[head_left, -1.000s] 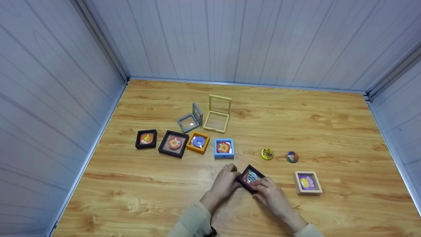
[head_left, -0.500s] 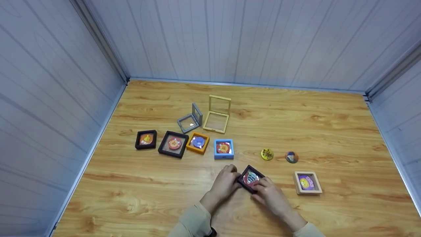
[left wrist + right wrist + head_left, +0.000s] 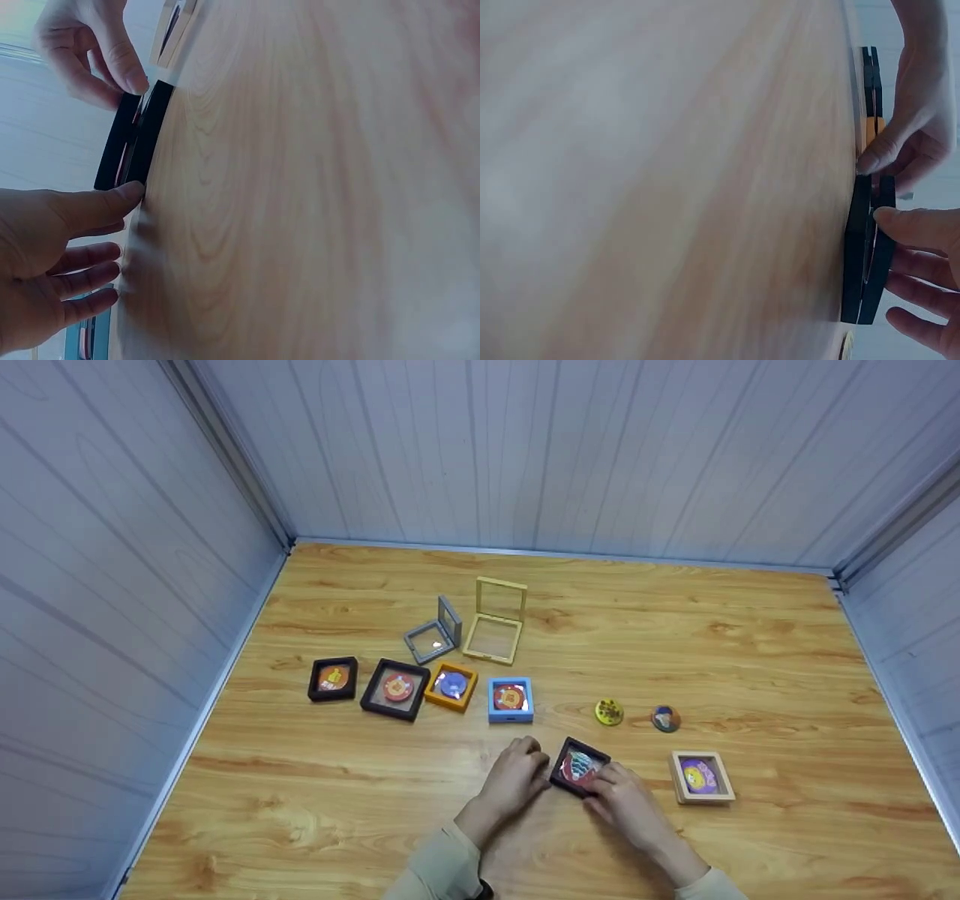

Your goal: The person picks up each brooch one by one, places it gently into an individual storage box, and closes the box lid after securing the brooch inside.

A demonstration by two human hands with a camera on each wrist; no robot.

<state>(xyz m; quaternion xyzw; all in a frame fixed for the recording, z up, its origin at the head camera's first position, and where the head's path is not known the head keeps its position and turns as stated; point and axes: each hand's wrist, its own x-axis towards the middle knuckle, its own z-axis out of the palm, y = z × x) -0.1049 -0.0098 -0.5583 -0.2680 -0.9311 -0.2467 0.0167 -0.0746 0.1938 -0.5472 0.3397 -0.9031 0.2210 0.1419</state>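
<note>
A black display frame (image 3: 581, 766) lies on the table, with a round red badge (image 3: 576, 767) with a teal and white pattern under its clear film. In the right wrist view, a thin gap shows between the frame's two halves (image 3: 870, 255). My right hand (image 3: 626, 806) pinches the frame's right side, thumb at the edge and fingertips over the top. My left hand (image 3: 514, 774) is beside the frame's left corner. In the left wrist view, its thumb lies against the frame's near end and its other fingers are loosely extended.
Loose badges, one yellow (image 3: 609, 712) and one multicoloured (image 3: 665, 718), lie beyond. A beige frame (image 3: 703, 777) is at right. Blue (image 3: 511, 715), orange (image 3: 451, 705) and black frames (image 3: 369, 703) with badges stand left. Unfolded grey (image 3: 422, 655) and cream frames (image 3: 490, 658) are behind.
The black frame has shifted slightly to the right and turned a little, along with my right hand. My left hand has stayed almost in place, and the frame's corner has moved away from its fingers.
</note>
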